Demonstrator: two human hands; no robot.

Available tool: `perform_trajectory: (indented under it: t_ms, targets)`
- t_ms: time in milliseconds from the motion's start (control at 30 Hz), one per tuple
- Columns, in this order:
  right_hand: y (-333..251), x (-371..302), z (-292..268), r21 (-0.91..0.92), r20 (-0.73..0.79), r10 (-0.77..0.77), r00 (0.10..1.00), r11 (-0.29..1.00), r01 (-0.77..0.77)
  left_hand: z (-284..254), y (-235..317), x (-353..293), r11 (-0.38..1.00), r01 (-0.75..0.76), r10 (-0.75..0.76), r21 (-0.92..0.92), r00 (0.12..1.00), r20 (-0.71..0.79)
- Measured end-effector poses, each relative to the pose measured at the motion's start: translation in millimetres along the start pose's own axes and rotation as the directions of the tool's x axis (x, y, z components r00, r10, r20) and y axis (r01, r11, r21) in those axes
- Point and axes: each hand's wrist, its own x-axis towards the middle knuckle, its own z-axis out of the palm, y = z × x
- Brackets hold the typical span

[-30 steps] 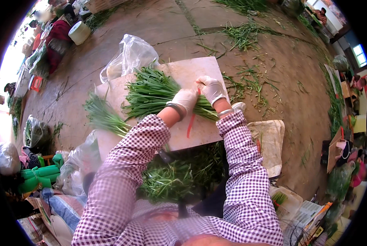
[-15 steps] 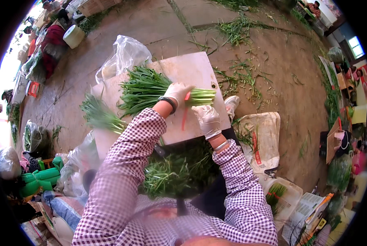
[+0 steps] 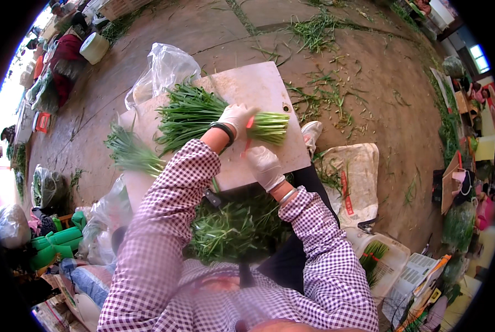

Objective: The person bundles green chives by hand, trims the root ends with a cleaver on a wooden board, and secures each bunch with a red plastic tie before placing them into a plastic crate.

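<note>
A bunch of long green garlic chives (image 3: 189, 113) lies across a pale board (image 3: 245, 80), its pale cut stems pointing right. My left hand (image 3: 236, 117), in a white glove, is closed round the bunch near the stems. A red strip (image 3: 248, 143) runs from the bunch toward me. At its lower end, my gloved right hand (image 3: 266, 167) has its fingers drawn together on the strip, though the fingertips are partly hidden. A second, smaller bunch of chives (image 3: 131, 152) rests on the board's left side, beyond my left forearm.
Loose green leaves (image 3: 233, 229) fill the space below the board, with a dark-handled tool (image 3: 212, 198) at its near edge. A clear plastic bag (image 3: 167, 72) sits behind the board. Right of me are a pale sack (image 3: 361, 166) and a plastic crate (image 3: 394, 265) holding a tied bunch.
My right hand has moved left and nearer to me, from the stem ends to the red strip's lower end. The left hand still holds the bunch.
</note>
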Motion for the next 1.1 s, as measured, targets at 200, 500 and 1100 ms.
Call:
perform_trajectory:
  t_ms: [200, 500, 1100]
  targets:
    - [6, 58, -7, 0.022, -0.108, 0.142, 0.984, 0.990, -0.141, -13, -6, 3, 0.996, -0.090, 0.089, -0.001, 0.981, 0.170]
    - [26, 72, -26, 0.163, 0.010, 0.229, 0.973, 0.960, -0.228, -8, -7, 2, 0.995, -0.048, 0.056, -0.090, 0.994, 0.089]
    - [36, 68, -14, -0.227, -0.013, 0.145, 0.989, 0.963, -0.144, 1, 3, -4, 0.999, 0.023, -0.023, -0.036, 1.000, -0.001]
